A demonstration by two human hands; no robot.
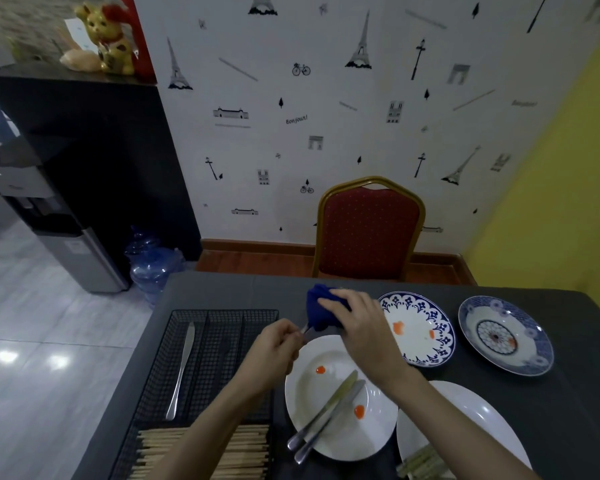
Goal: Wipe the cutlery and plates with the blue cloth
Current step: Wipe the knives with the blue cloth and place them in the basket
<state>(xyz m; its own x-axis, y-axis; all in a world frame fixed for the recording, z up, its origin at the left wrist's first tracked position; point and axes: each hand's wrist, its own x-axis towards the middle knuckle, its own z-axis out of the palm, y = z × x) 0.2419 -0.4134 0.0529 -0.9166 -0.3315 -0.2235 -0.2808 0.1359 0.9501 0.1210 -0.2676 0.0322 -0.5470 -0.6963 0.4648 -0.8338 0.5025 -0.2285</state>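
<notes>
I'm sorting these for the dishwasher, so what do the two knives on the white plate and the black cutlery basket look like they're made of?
The two knives look like polished steel: silvery, with bright glints. The white plate looks like glazed ceramic, though it could be melamine. The cutlery basket looks like black-coated wire mesh, with its grid visible.
</notes>
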